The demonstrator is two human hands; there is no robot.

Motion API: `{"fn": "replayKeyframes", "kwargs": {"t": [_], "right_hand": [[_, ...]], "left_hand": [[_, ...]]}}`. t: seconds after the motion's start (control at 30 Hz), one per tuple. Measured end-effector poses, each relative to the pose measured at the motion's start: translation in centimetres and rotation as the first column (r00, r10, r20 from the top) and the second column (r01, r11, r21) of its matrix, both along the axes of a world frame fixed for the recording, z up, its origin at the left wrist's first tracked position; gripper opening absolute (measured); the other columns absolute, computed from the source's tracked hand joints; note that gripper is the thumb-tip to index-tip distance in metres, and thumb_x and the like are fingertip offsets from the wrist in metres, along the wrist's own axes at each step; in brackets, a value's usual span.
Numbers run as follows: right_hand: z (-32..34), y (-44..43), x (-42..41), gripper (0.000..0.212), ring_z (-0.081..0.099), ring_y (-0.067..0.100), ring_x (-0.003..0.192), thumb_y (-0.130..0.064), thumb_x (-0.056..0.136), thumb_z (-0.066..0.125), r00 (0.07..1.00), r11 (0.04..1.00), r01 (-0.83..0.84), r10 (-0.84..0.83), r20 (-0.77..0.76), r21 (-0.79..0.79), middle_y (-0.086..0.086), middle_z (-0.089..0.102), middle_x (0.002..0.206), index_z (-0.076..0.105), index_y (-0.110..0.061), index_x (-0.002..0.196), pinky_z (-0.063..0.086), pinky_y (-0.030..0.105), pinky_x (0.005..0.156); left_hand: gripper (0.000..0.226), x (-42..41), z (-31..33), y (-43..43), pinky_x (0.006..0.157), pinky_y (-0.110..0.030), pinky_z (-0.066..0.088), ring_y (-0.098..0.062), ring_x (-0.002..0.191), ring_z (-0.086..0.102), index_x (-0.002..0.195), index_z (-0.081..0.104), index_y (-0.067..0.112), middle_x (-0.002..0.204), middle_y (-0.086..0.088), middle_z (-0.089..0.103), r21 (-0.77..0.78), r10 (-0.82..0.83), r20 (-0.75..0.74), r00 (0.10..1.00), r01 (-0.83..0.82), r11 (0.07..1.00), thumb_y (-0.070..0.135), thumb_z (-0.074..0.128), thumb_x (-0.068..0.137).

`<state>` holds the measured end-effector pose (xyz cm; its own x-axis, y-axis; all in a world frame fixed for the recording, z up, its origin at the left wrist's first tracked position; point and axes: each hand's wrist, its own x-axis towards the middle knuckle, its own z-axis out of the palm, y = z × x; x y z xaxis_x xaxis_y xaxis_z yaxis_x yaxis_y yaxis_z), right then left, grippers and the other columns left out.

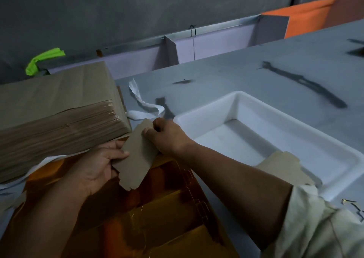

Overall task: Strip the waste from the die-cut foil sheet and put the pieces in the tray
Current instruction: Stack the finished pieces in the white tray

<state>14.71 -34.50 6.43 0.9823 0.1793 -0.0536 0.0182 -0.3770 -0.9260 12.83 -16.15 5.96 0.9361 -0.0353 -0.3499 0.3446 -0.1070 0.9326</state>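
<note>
Your die-cut piece (136, 155) runs 7-to-1 o'clock, left hand (98, 165) gripping its near side, right hand (167, 135) pinching the far tip; white tray (199, 113) sits at 3 o'clock, nearer your right hand.

Tray (197, 117) lies right of stack (59, 108), behind foil sheet (157, 208).

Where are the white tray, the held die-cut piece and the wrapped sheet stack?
white tray (197, 115): head view, far-left rim.
held die-cut piece (136, 157): head view, its middle.
wrapped sheet stack (55, 92): head view, top wrapping.
</note>
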Motion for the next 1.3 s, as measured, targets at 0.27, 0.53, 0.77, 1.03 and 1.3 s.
{"fn": "replayKeyframes", "kwargs": {"t": [0.27,0.53,0.77,1.03,1.3], "right_hand": [[-0.4,-0.3,0.1,0.023,0.053,0.018,0.081,-0.032,0.100,0.050,0.997,0.998,-0.024,0.028,0.068,-0.056,-0.002,0.051,0.081,0.047,-0.020,0.080,0.044,0.030,0.070],[-0.6,0.1,0.3,0.046,0.058,0.022,0.101,-0.035,0.091,0.061,0.997,0.998,-0.062,0.061,-0.054,0.000,0.004,0.058,0.117,0.046,-0.018,0.131,0.055,0.036,0.087],[-0.6,0.2,0.8,0.080,0.059,0.027,0.112,-0.026,0.085,0.067,0.995,0.998,-0.012,0.018,-0.099,0.062,0.005,0.057,0.123,0.020,-0.028,0.150,0.052,0.044,0.098],[0.8,0.8,-1.2,0.034,0.062,0.023,0.102,-0.025,0.098,0.056,0.965,0.918,-0.239,0.259,0.025,-0.318,0.012,0.064,0.116,0.057,-0.004,0.126,0.050,0.030,0.082],[0.3,2.8,-2.8,0.033,0.051,0.012,0.093,-0.022,0.106,0.041,0.848,0.630,-0.484,0.510,-0.145,-0.608,0.004,0.055,0.117,0.049,-0.008,0.134,0.038,0.017,0.059]], "left_hand": [[0.018,0.1,-0.9,-0.2,0.078,-0.042,0.048,-0.027,0.095,0.062,0.091,0.065,0.009,0.093,-0.011,0.069,0.027,0.007,0.022,1.000,-0.008,1.000,0.006,0.057,0.074],[0.020,0.9,-0.6,0.2,0.068,-0.039,0.043,-0.023,0.085,0.060,0.085,0.062,0.014,0.068,0.001,0.071,0.067,0.082,0.099,0.992,-0.089,0.994,-0.001,0.049,0.088],[0.020,0.7,0.9,0.1,0.072,-0.040,0.045,-0.021,0.084,0.059,0.083,0.058,0.013,0.085,-0.006,0.064,0.025,0.163,0.148,0.976,-0.168,0.985,-0.001,0.048,0.091],[0.025,1.3,4.1,0.1,0.092,-0.050,0.049,-0.019,0.107,0.061,0.114,0.058,0.017,0.119,0.001,0.063,-0.232,0.433,0.247,0.867,-0.381,0.895,0.009,0.051,0.091],[0.037,0.1,5.2,-3.0,0.091,-0.047,0.049,-0.021,0.114,0.062,0.129,0.057,0.019,0.124,0.002,0.067,-0.295,0.293,0.278,0.915,-0.209,0.932,0.012,0.049,0.092]]}}
